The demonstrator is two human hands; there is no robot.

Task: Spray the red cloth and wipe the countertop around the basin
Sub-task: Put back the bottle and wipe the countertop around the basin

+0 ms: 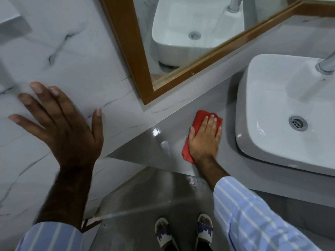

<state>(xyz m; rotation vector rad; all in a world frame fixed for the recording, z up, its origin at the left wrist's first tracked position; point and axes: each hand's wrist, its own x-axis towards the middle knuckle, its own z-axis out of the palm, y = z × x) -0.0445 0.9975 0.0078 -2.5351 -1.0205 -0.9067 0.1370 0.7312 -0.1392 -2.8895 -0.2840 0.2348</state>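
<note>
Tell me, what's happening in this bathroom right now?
A person is cleaning the grey countertop beside the white basin. Their right hand presses a red cloth flat on the counter, left of the basin. Their left hand is spread open against the marble wall. No spray bottle is in view.

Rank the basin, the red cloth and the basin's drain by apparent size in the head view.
1. basin, largest, partly cut off at the right edge.
2. red cloth, half covered by the right hand.
3. drain, smallest.
</note>
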